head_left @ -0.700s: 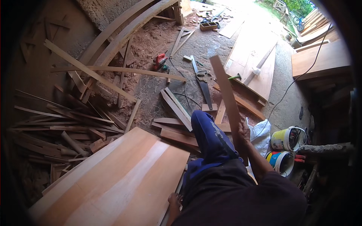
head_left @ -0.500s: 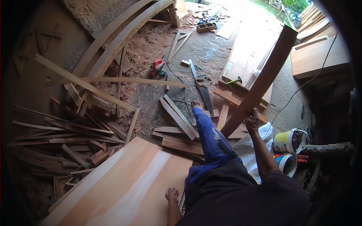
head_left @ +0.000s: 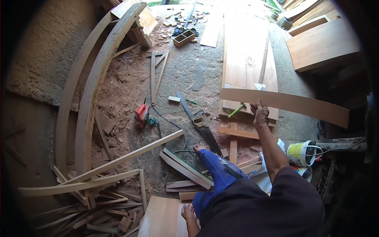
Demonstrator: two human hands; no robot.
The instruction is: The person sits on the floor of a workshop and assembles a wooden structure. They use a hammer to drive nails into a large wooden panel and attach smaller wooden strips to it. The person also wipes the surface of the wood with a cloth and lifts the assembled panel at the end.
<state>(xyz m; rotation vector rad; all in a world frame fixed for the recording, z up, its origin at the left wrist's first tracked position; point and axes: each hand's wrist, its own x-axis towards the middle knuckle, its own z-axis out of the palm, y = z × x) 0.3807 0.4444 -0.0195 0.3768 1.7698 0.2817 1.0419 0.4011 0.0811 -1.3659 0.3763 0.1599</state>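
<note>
From where I stand, the right hand (head_left: 260,114) has its grip closed on the lower edge of a brown plank (head_left: 292,102), holding it aloft right of the frame's centre, with the longer part reaching toward the right edge. The left hand (head_left: 188,212) sits low at bottom centre, fingers curled, beside a pale panel (head_left: 160,213); I can't tell whether it holds or touches anything. As far as I can judge, the lifting is done: the plank is up in one hand. It is not yet set down or fixed to anything I can see. A handsaw (head_left: 208,135) lies near the centre, a red power tool (head_left: 141,116) left of it, a green-handled hammer (head_left: 236,111) to its right, all unheld.
</note>
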